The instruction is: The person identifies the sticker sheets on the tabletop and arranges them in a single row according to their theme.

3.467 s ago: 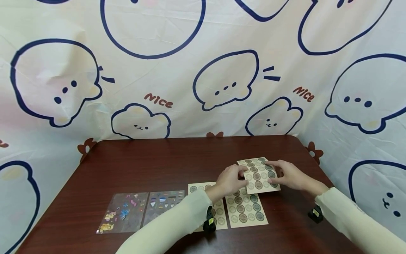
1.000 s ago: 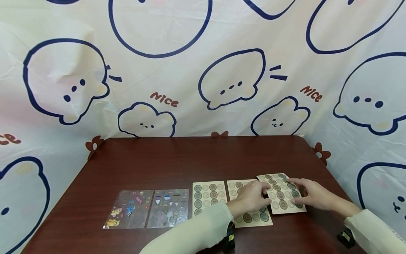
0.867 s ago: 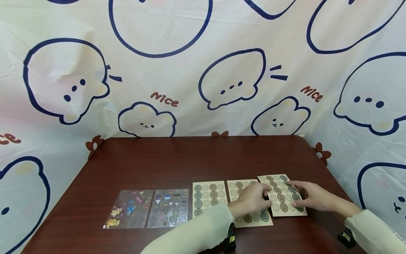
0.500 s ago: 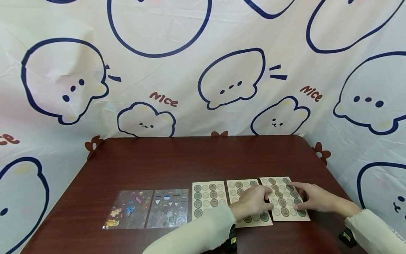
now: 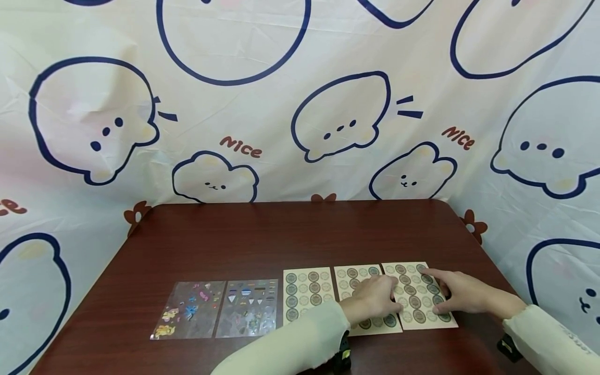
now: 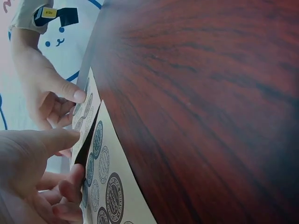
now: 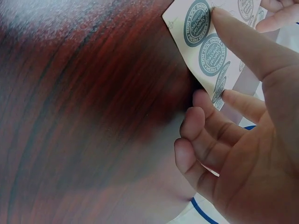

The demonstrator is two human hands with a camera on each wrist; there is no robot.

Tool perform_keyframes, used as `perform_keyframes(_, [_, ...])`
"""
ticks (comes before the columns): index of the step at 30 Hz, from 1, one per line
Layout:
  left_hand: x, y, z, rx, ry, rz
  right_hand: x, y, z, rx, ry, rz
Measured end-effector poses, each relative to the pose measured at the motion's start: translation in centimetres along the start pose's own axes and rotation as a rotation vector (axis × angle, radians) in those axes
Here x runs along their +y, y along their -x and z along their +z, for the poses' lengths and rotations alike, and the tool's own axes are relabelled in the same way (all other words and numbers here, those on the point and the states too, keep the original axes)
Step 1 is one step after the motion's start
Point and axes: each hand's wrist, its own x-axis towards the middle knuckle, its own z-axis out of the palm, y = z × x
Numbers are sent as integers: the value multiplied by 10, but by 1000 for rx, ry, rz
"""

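Three cream sheets of round stickers lie in a row: a left one (image 5: 303, 297), a middle one (image 5: 358, 271) and a right one (image 5: 412, 297). My left hand (image 5: 372, 298) lies across the middle sheet, its fingertips touching the right sheet's left edge. The left wrist view shows the left thumb straight against that edge, with a narrow dark gap between the sheets. My right hand (image 5: 469, 294) rests thumb and index finger, spread apart, on the right sheet's right side. In the right wrist view its other fingers (image 7: 191, 123) are loosely curled beyond the edge.
Two clear sticker sheets, one with colourful figures (image 5: 189, 310) and one with small shapes (image 5: 247, 307), lie at the left of the row. Everything rests on a dark red-brown wooden table (image 5: 281, 234). A white cloth with cartoon outlines (image 5: 272, 172) hangs around it.
Both hands have carried the right sheet rightward and towards the person, off the middle sheet. Tilted earlier, it now lies flat beside it; in the last half second it shifted only slightly.
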Motion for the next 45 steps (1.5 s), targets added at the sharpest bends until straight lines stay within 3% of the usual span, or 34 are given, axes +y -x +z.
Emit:
perform_keyframes(9, [-1,-2,4,-11,-93,9,0,-2,1,-7,31,9])
perform_keyframes(18, [-1,-5,8,-7,-128,31,4,-2,3,0,26,17])
perform_keyframes(28, [-3,-4,7,1,-110,42,14,-4,5,9,4,-50])
perform_keyframes(45, [-4,-3,9,8,-93,48,12,-2,4,12,-8,-59])
